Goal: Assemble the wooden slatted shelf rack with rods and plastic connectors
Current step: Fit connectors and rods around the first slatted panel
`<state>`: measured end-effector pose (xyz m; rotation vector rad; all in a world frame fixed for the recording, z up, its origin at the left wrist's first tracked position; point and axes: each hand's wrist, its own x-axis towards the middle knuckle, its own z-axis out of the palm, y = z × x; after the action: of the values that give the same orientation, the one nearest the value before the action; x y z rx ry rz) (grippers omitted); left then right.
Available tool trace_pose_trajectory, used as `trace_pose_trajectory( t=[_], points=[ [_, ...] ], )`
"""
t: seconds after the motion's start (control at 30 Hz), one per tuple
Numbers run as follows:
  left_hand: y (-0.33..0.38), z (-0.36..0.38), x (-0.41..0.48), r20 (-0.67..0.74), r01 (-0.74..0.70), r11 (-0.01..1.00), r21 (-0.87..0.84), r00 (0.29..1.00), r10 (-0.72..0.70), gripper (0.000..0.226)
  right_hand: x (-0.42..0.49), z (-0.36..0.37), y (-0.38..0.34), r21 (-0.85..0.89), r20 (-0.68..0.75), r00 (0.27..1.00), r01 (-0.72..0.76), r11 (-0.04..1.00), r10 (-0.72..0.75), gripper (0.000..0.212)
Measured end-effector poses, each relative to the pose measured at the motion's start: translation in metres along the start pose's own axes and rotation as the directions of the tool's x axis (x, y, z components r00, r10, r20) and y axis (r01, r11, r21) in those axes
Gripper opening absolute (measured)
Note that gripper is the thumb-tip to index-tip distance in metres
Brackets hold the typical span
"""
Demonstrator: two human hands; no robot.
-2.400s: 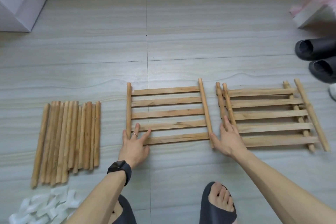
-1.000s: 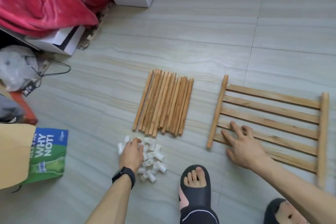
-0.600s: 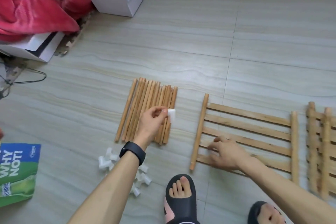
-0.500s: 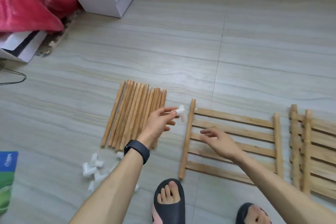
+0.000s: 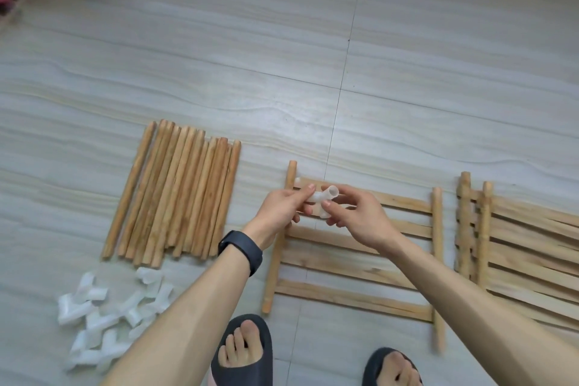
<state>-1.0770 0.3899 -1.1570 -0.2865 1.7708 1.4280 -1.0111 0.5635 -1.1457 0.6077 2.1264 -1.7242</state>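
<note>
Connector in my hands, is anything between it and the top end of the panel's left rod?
Nothing visible. The left hand and right hand pinch the connector over the panel, close to the top end of its left rod, which lies bare on the floor.

The left hand (image 5: 277,210) and right hand (image 5: 357,219) are covering part of the connector (image 5: 323,198) and panel (image 5: 344,297). The stack (image 5: 517,247) is running off the right edge.

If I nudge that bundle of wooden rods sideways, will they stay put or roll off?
Probably roll: the rods look round and lie loose, side by side on smooth floor tile. They look straight and stiff, so one should lift without sagging. Likely light, being slim bare wood.
</note>
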Motion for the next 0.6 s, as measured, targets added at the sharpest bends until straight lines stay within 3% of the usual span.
trace_pose_trajectory(
  t=[0.17, 0.3, 0.43, 0.5, 0.6],
  points=[
    [-0.001, 0.003, 0.013, 0.016, -0.027, 0.997, -0.071, 0.999, 0.028, 0.043, 0.017, -0.005, 0.005, 0.085, 0.064, 0.993, -0.109, 0.990, 0.103, 0.020],
    [0.002, 0.007, 0.021, -0.005, -0.043, 0.996, -0.075, 0.999, 0.043, 0.024, 0.030, -0.011, 0.006, 0.323, 0.039, 0.986, -0.167, 0.931, 0.163, 0.021],
    [-0.003, 0.009, 0.024, 0.114, -0.063, 0.994, -0.092, 0.991, 0.073, 0.025, 0.040, -0.014, 0.007, 0.452, 0.017, 0.976, -0.200, 0.869, 0.216, 0.023],
    [-0.005, 0.011, 0.027, 0.068, -0.121, 0.989, -0.081, 0.990, 0.127, 0.028, 0.043, -0.014, 0.005, 0.428, 0.022, 0.974, -0.211, 0.879, 0.224, 0.024],
    [-0.005, 0.010, 0.034, -0.008, -0.199, 0.978, -0.069, 0.980, 0.199, 0.022, 0.053, -0.016, 0.002, 0.186, 0.013, 0.983, -0.180, 0.966, 0.181, 0.031]
  ],
)
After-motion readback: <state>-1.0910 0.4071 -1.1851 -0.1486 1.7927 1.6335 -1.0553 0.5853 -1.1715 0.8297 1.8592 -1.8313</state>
